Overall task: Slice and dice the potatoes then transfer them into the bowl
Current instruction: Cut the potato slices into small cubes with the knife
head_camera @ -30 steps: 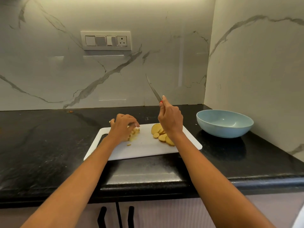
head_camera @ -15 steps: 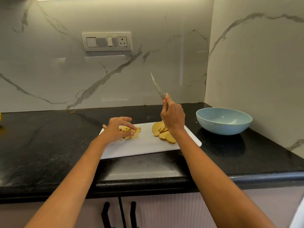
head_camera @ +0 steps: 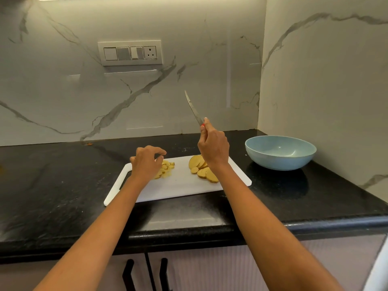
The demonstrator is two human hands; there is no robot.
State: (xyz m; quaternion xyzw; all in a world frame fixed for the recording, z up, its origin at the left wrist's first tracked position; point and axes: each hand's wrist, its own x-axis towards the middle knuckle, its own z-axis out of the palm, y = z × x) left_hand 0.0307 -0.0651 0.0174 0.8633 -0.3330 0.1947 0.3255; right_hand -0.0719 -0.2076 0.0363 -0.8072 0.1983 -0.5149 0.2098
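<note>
diced: small pile (head_camera: 165, 168) on board (head_camera: 180, 185)
left to dice: slices (head_camera: 202, 170)
bowl (head_camera: 280, 152): empty
right hand (head_camera: 213, 147): grips knife (head_camera: 194, 110), raised
left hand (head_camera: 147, 162): fingers loosely curled over dice, grip unclear

Yellow potato slices (head_camera: 202, 169) on a white cutting board (head_camera: 182, 185), pale blue bowl (head_camera: 280, 153), speckled black counter (head_camera: 52, 185).

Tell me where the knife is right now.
In the head view the knife is raised above the white cutting board, gripped by the right hand, blade pointing up-left, left of the blue bowl.
</note>
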